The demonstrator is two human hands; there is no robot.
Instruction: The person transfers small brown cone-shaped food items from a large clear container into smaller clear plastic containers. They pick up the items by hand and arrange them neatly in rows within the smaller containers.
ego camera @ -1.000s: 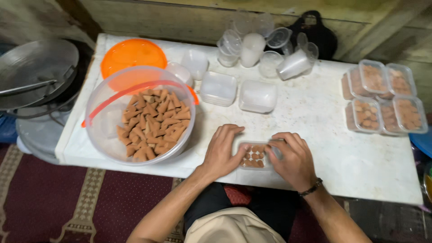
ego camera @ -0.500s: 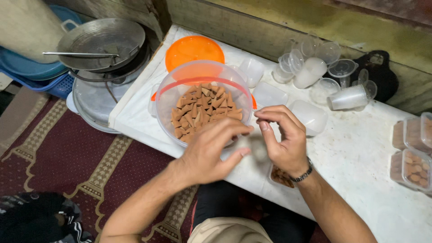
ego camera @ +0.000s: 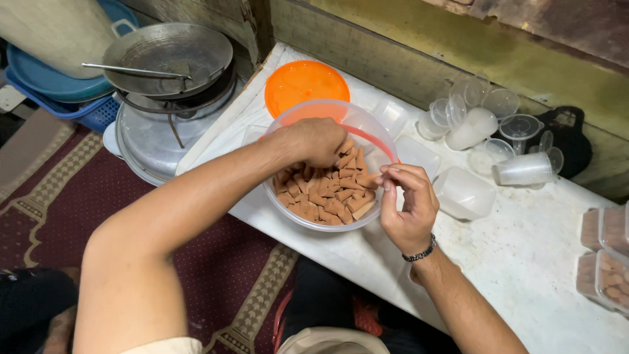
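Bare tabletop right of bowl; empty tubs behind.

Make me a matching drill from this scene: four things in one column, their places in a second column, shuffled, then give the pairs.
Things
1. left hand
2. round orange plastic lid
3. metal wok-shaped pan
4. closed clear boxes of brown pieces

Places
A. far right edge of the white table
B. off the table, on a metal stand to the left
C. inside the clear round tub of brown cone-shaped pieces
D. flat on the table behind the tub

Pairs: 1-C, 2-D, 3-B, 4-A
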